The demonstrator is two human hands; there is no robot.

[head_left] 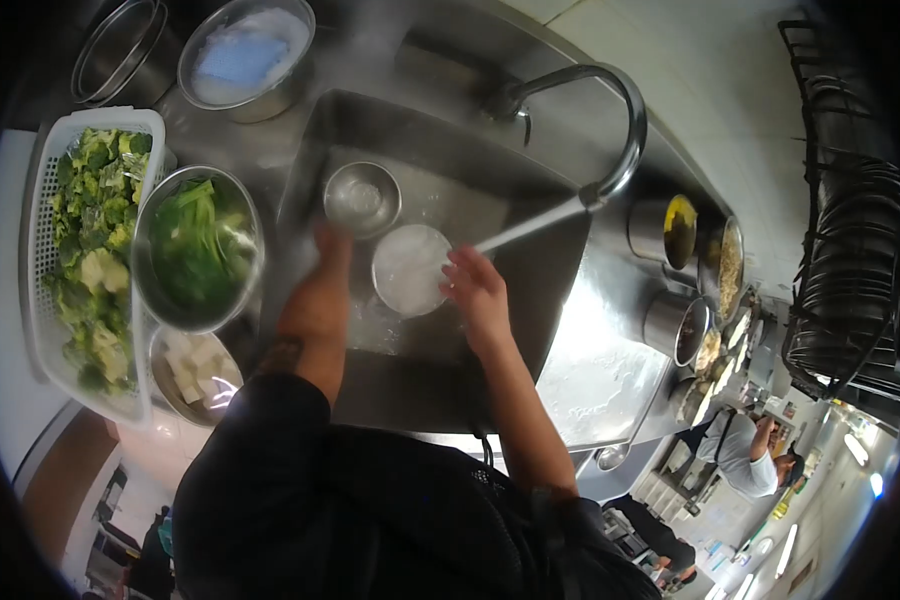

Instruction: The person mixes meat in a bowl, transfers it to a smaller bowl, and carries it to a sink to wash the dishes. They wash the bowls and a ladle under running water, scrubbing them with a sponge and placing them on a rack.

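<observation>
In the sink [425, 375], a round metal bowl [411, 270] holds cloudy, churning water. At its right rim is my right hand [477, 288], fingers slightly apart and fingertips right at the edge. A stream of water from the curved faucet [638, 130] comes down beside those fingers. My left hand [333, 243] is smeared by motion, just below a smaller metal bowl [362, 200] with a little water in it. Its fingers do not show clearly.
Left of the sink stand a white basket [37, 250] of broccoli, a bowl [142, 262] of leafy greens in water and a bowl of pale cubes [198, 368]. A pot [192, 100] holds a blue cloth in suds. Metal containers [650, 230] line the right; people work beyond.
</observation>
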